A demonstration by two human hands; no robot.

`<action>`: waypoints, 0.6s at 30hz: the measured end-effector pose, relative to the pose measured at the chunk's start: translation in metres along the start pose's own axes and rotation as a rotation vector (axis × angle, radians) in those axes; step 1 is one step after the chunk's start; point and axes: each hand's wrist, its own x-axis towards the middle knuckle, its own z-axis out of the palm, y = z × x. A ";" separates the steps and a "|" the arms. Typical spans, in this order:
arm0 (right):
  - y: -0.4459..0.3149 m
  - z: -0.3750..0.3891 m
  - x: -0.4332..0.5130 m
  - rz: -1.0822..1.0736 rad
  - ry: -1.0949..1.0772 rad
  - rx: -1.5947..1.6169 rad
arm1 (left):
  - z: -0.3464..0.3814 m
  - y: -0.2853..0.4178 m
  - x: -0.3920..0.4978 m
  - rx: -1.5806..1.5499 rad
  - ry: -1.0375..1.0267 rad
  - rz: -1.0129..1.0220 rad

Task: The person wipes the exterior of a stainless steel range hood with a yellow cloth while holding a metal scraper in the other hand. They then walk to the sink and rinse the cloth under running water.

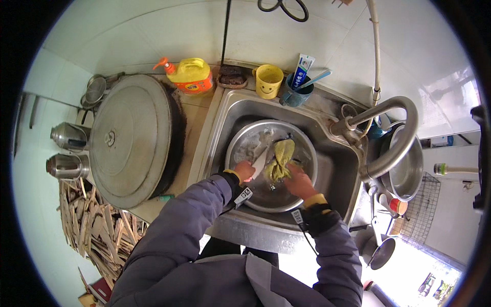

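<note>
My left hand point(244, 170) is closed around the handle end of what looks like a kitchen knife point(261, 162), its pale blade slanting up and away over the basin. The handle itself is hidden in my fist. Bunched in my right hand point(300, 183) is a wet yellow-green cloth point(283, 153), to the right of the blade. Both hands are over a round stainless steel basin point(232, 142) with sudsy water in it. That basin stands inside a stainless steel sink point(333, 169).
A curved faucet point(411, 126) arches at the sink's right. Behind stand a yellow dish soap bottle point(193, 75), a yellow smiley cup point(268, 81) and a blue cup point(293, 96) with toothpaste. A large lidded pot point(130, 142) fills the left counter; metal pans point(406, 165) stand right.
</note>
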 end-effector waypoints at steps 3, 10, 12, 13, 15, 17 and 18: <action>-0.019 0.041 0.024 0.036 -0.122 -0.240 | 0.010 -0.006 0.020 0.564 0.306 0.068; 0.038 0.046 0.045 0.298 -0.399 -0.191 | 0.017 -0.014 0.020 0.633 -0.125 0.045; 0.039 0.072 0.051 0.416 -0.064 -0.204 | 0.020 -0.009 0.015 0.309 0.240 0.037; 0.036 0.085 0.056 0.487 0.086 -0.214 | 0.022 -0.006 0.012 0.151 0.453 0.027; 0.028 0.095 0.065 0.410 -0.079 -0.095 | 0.035 0.001 0.007 -0.289 0.508 -0.069; 0.018 0.079 0.074 0.432 -0.194 0.340 | 0.042 0.008 0.007 -0.609 0.294 -0.316; 0.011 0.064 0.061 0.362 -0.097 0.673 | 0.043 0.009 0.007 -0.772 0.167 -0.411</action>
